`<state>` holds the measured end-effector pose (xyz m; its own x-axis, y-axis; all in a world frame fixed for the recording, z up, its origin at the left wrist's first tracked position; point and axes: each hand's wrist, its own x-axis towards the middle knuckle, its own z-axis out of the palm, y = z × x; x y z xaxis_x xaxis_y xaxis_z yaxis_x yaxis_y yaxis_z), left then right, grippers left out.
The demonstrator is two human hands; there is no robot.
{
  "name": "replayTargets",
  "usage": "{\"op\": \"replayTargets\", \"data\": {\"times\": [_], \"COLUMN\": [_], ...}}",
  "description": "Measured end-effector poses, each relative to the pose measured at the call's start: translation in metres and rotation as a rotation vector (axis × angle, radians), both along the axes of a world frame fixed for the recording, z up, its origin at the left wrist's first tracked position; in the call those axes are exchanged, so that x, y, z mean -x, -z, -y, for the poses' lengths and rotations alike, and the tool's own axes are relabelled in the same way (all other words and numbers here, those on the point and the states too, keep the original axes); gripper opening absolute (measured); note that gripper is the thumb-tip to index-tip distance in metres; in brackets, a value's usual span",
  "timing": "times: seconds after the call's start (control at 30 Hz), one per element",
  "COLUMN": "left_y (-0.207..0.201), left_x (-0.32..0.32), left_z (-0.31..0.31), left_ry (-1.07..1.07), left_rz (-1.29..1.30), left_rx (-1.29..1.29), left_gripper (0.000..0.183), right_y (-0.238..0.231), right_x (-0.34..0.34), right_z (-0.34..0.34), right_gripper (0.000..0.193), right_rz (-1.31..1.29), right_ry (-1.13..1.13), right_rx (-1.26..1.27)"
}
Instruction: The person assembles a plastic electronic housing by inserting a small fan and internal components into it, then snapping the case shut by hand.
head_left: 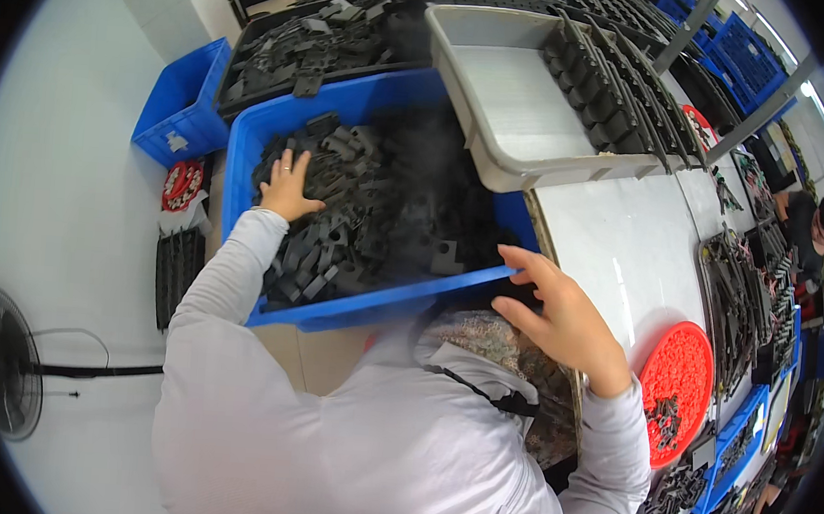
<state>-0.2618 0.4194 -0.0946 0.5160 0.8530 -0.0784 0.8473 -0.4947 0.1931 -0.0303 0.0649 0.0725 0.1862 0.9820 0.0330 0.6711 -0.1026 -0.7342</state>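
Note:
A large blue bin (371, 302) in front of me holds a heap of small dark grey, block-like parts (337, 237). My left hand (288, 189) rests over the left side of the heap, fingers spread, with a ring on one finger. Nothing shows gripped in it; what lies under the palm is hidden. My right hand (566, 315) hovers by the bin's near right rim, thumb and fingers apart, nothing between them. The right part of the heap lies in a dark blur.
A pale grey tray (509, 173) with rows of black parts stands at the bin's far right, on a white table (615, 228). To my right is a red round basket (695, 372). A smaller blue crate (169, 111) and a fan (5, 362) are left. Another person (806, 222) works far right.

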Motion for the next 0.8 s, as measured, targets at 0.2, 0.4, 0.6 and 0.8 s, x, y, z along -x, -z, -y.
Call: {"op": "replayTargets", "data": {"times": [0.2, 0.4, 0.6, 0.8], "left_y": [0.015, 0.003, 0.017, 0.032], "left_x": [0.086, 0.085, 0.082, 0.069], "left_z": [-0.002, 0.042, 0.082, 0.085], "left_ry": [-0.11, -0.042, 0.188, 0.241], "left_rz": [0.226, -0.038, 0.013, -0.065], "left_rx": [0.341, 0.581, 0.265, 0.064], "left_gripper": [0.119, 0.127, 0.124, 0.124], "right_y": [0.033, 0.076, 0.166, 0.222], "right_x": [0.009, 0.026, 0.055, 0.063], "right_z": [-0.039, -0.094, -0.168, -0.213], "right_gripper": [0.055, 0.059, 0.063, 0.075], "right_rz": [-0.138, -0.528, -0.757, -0.713], "right_ry": [-0.154, -0.123, 0.008, 0.003], "right_rx": [0.186, 0.423, 0.588, 0.958]}}
